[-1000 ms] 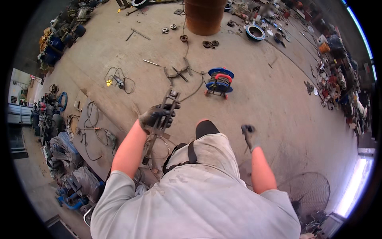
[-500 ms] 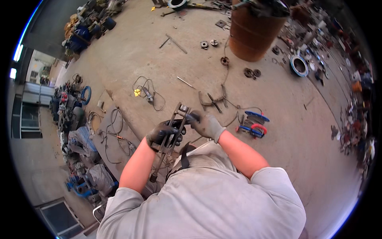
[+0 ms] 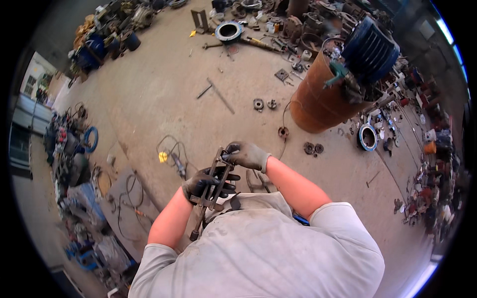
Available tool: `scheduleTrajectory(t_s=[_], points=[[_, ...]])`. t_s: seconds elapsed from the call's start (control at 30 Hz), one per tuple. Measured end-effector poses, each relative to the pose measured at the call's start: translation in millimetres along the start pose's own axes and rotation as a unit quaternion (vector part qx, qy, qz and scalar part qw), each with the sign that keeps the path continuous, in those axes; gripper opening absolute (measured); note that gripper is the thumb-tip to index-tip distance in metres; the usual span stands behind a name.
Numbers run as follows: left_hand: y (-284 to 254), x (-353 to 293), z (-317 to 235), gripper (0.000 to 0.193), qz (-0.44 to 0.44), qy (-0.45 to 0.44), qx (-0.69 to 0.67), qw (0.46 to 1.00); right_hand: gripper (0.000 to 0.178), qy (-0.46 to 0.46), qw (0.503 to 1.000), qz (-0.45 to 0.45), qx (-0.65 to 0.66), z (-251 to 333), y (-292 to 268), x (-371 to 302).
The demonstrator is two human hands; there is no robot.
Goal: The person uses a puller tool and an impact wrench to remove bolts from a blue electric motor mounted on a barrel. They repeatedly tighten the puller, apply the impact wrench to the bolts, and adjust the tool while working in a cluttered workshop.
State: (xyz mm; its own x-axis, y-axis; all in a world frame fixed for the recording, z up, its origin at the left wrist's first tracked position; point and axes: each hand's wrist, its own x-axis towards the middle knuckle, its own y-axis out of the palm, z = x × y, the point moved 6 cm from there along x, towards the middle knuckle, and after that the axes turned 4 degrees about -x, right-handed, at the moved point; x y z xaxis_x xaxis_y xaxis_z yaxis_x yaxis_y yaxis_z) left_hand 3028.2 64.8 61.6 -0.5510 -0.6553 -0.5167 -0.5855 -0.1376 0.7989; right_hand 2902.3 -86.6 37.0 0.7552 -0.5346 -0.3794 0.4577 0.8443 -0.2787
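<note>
Before grey shirt [image 3: 263, 248], grips tilted metal clamp [image 3: 219, 190] with left hand [image 3: 198, 184] curled round it. Touches its upper end with right hand [image 3: 247, 155]; cannot tell whether pinching. Farther off, on floor [image 3: 154, 107], see corded tool [image 3: 178, 165], then rusty barrel [image 3: 315, 102].

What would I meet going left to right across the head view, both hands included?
Blue coil, small yellow piece, gloved left hand, gloved right hand, rusty barrel, orange object among the right-side clutter.
</note>
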Motion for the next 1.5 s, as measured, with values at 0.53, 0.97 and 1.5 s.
scheduleTrajectory(t_s=[0.53, 0.97, 1.5], points=[[-54, 217, -434, 0.086, 0.060, -0.148, 0.207, 0.965, 0.021, -0.046, 0.909, -0.040, 0.412, 3, -263, 308], [11, 449, -776, 0.077, 0.018, -0.169, 0.256, 0.952, 0.023, -0.221, 0.851, -0.061, 0.472, 19, -577, 551], [116, 842, -1028, 0.083, 0.202, -0.436, 0.181, 0.858, 0.029, 0.048, 0.882, -0.355, 0.307, -83, -937, 633]])
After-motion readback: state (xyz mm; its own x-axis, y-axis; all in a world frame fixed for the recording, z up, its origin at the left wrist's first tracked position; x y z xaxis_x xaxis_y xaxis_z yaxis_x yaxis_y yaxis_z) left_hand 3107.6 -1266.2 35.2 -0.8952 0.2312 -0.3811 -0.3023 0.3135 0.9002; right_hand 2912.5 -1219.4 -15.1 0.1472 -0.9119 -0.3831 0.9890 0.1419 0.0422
